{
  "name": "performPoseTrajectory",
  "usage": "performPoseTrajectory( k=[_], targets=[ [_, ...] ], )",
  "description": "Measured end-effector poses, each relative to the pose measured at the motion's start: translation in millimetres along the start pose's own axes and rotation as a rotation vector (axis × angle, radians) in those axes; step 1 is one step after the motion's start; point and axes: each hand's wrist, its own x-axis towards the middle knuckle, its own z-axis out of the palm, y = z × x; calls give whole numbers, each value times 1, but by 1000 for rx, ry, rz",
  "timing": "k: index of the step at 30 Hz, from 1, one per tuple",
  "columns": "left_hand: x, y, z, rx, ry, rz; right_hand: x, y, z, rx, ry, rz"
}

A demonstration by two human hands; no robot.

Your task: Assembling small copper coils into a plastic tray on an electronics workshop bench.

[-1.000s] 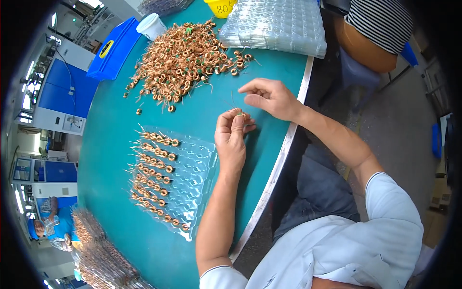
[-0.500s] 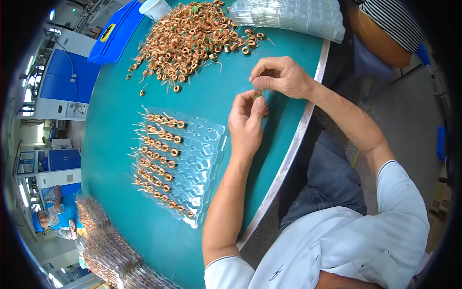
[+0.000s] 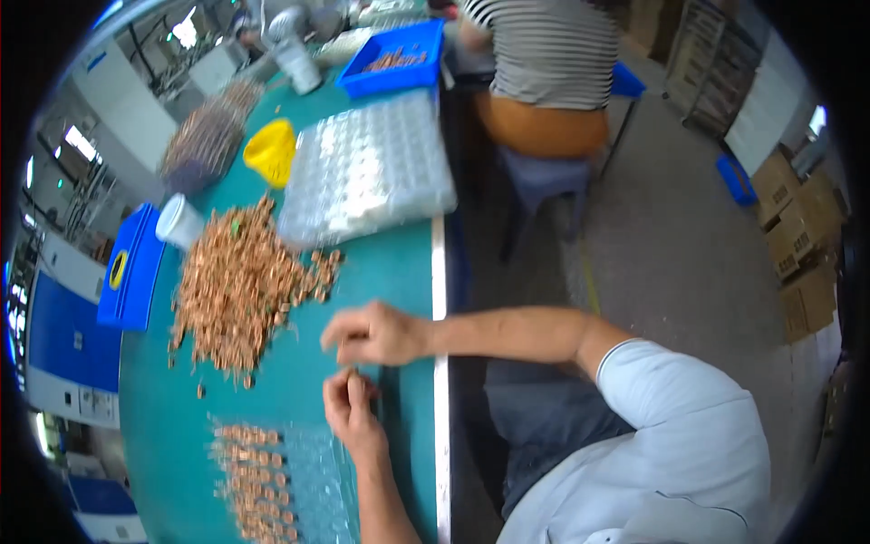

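My left hand [image 3: 355, 412] is over the green table, its thumb and fingers pinched on a small copper coil that is mostly hidden and blurred. Just beyond it hovers my right hand [image 3: 385, 334], fingers bent towards the thumb; blur hides whether anything is between them. Left of my left wrist lies a clear plastic tray [image 3: 317, 476], with rows of copper coils [image 3: 258, 476] filling its left side. A large heap of loose copper coils [image 3: 231, 290] with wire ends is spread beyond, to the left of my hands.
Stacked clear trays [image 3: 372, 168] lie beyond the heap, near a yellow container [image 3: 270, 152], a white cup [image 3: 179, 222] and a blue bin [image 3: 131, 267]. A pale edge [image 3: 441, 408] borders the table on the right. A person in a striped top [image 3: 544, 54] sits ahead.
The view has swung up and to the right, so the tray and heap appear lower and further left. My right hand has drawn slightly apart from my left hand.
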Motion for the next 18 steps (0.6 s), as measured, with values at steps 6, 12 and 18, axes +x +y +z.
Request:
performPoseTrajectory(
  k=[6, 12, 18],
  targets=[
    [18, -7, 15, -249, 102, -105, -5, -9, -30, 159, 110, 199],
    [14, -1, -1, -214, 101, -62, 0, -15, -5, 67, -116, 172],
    [10, 6, 2, -145, 77, -45, 6, -23, -7, 31, -165, 197]
  ],
)
